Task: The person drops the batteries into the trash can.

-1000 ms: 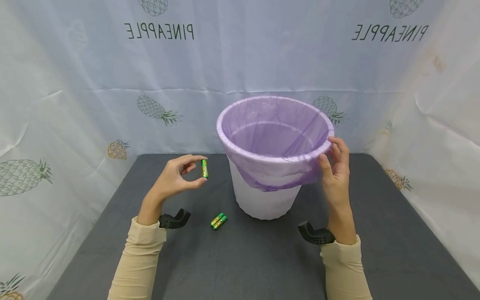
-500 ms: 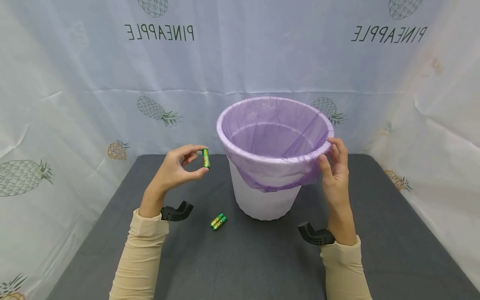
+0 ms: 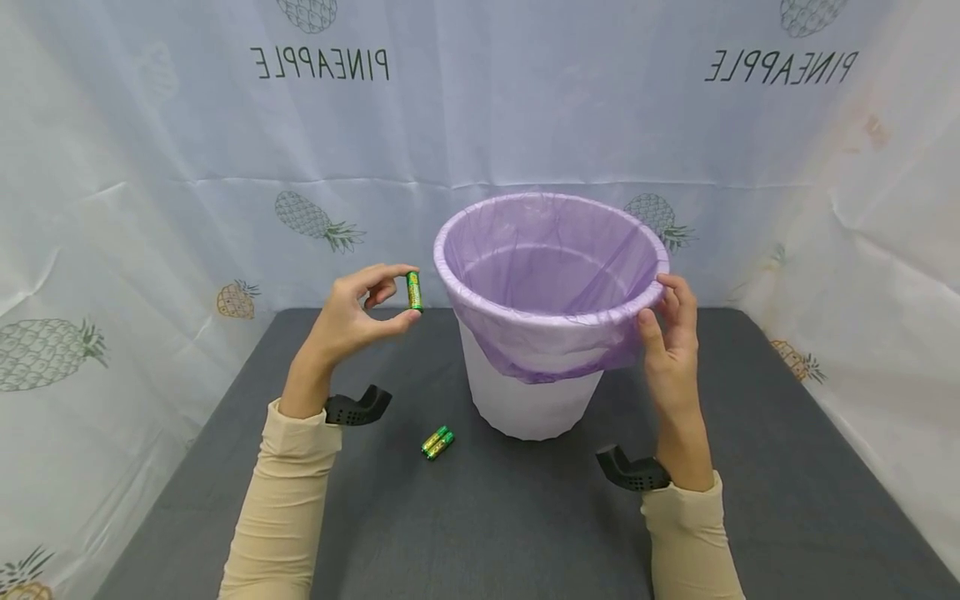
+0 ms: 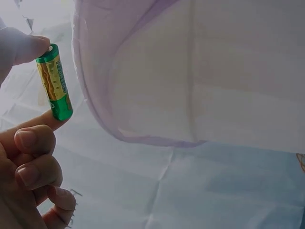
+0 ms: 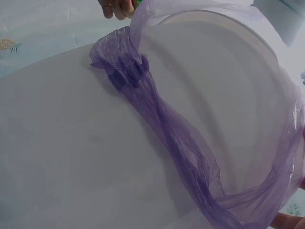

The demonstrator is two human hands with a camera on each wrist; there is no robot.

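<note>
A green and gold battery (image 3: pixel 415 292) is pinched end to end between the thumb and index finger of my left hand (image 3: pixel 360 312). It stands nearly upright, left of the bin and just below rim height in the head view. The left wrist view shows the same battery (image 4: pixel 54 82) near the bin's wall. My right hand (image 3: pixel 671 358) grips the right side of the rim, thumb outside. A purple bag (image 3: pixel 551 337) lines the white bin (image 3: pixel 528 408) and folds over its rim. Two similar batteries (image 3: pixel 437 442) lie side by side on the table.
The dark grey table (image 3: pixel 480 525) carries the bin at its back middle. A pale curtain (image 3: pixel 420 125) with pineapple prints hangs behind and on both sides. Each wrist wears a black camera mount (image 3: pixel 358 406).
My left hand has risen with the battery and shifted slightly right toward the bin. The right hand, the bin and the two batteries on the table have stayed put.
</note>
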